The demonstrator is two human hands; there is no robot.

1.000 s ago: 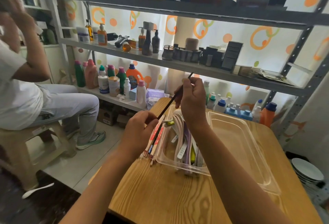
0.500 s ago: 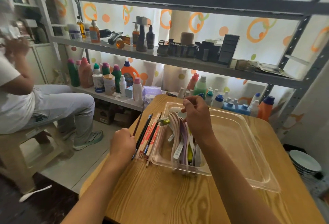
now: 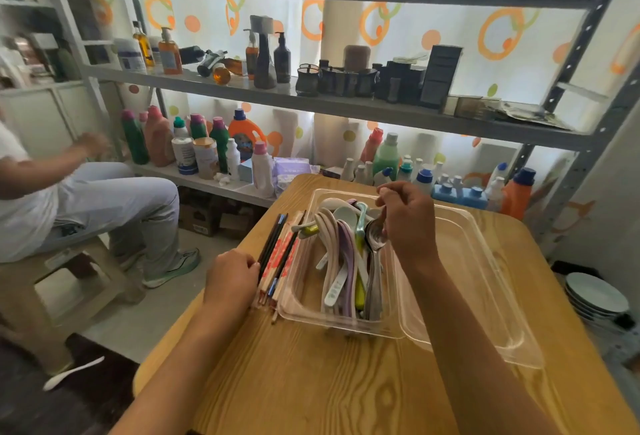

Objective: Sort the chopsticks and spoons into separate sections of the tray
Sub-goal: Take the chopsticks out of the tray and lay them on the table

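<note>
Far left, off the table: a seated person in pale trousers (image 3: pixel 114 199), partly cut off by the frame edge; a white plastic spoon (image 3: pixel 72 373) lies on the floor.

Left hand (image 3: pixel 230 279): rests on the wooden table (image 3: pixel 311 382), fingers curled against the near ends of the bundle of dark and red-printed chopsticks (image 3: pixel 277 254). Whether it grips them or only steadies them, cannot tell. The bundle lies on the table just beside the left wall of the clear plastic tray (image 3: pixel 485 279), outside it.

Tray, left part: heap of ceramic and plastic soup spoons, white, lilac and pale green (image 3: pixel 341 254), lying lengthwise.

Right hand (image 3: pixel 408 223): over the heap, fingers closed round the handle of a metal spoon (image 3: pixel 375 235), bowl pointing down among the others.

Step in hand (judgement): gathering spoons to one side; chopsticks pulled out and not yet returned to a section of their own. Next move probably calls for setting the metal spoon with the heap, then laying the chopsticks in the bare right part of the tray.

Unclear: no divider visible in the tray; the count of spoons is hidden by overlap; the metal spoon's handle is covered by the fingers.
</note>
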